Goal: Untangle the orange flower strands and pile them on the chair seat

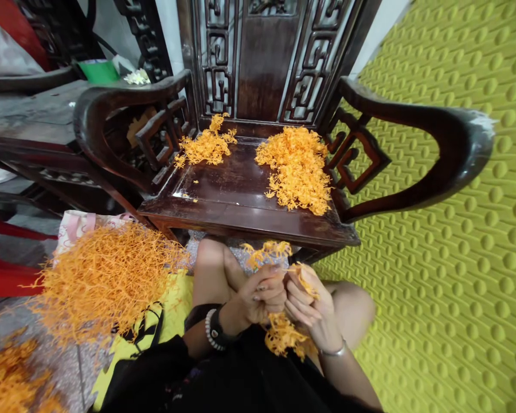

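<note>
A carved dark-wood armchair [241, 186] stood ahead, with a wide heap of loose orange strands [107, 275] before it at left. On the seat lay a dense orange clump [298, 169] at right and a thinner clump [208, 143] at left. The right hand's [308, 297] grip was closed around an orange tuft [305, 282]; just beside it, the left hand's [264, 295] was pinched together, its hold unclear.

Left hand [264, 295]: fingers curled, pinching | right hand [308, 301]: curled, close beside it | forearms [348, 370]: slanting inward from near side | knees [359, 304]: bent, apart
</note>
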The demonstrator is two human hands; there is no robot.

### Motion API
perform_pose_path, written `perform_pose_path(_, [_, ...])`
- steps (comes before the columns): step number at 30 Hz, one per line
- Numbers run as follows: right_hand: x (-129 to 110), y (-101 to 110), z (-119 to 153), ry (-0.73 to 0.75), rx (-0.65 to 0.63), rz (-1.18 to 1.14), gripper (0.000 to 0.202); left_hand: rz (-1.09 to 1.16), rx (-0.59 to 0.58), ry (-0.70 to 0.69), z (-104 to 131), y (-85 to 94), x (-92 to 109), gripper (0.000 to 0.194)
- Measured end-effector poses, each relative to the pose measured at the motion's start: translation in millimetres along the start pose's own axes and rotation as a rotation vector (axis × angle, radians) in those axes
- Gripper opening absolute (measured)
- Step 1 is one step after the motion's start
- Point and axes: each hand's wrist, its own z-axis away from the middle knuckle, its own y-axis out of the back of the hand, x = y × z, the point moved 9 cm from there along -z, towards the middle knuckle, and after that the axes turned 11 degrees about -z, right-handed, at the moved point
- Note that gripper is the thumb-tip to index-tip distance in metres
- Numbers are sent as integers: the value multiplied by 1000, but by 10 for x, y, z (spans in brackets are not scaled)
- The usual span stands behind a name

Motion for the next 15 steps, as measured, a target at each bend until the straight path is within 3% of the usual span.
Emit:
perform_pose_path(5, [160,-181,58,-39,-227,-325,45,15,-191,-32,153,-98,-144,65])
perform_pose_path(7, [-20,-245,156,95,-361,-494,45,-7,-231,-77,261,-33,-187,70])
perform_pose_path(9, [-216,-206,278,279,-410,-474,46,-39,-238,-172,419,63,-153,73])
perform_pose_path(12, [-153,53,276,344,-177,20,46,-226,-129,-291,720,202,-23,70])
perform_pose_path(15, [174,568,67,241,132,555,37,-478,113,-115,963,357,-2,47])
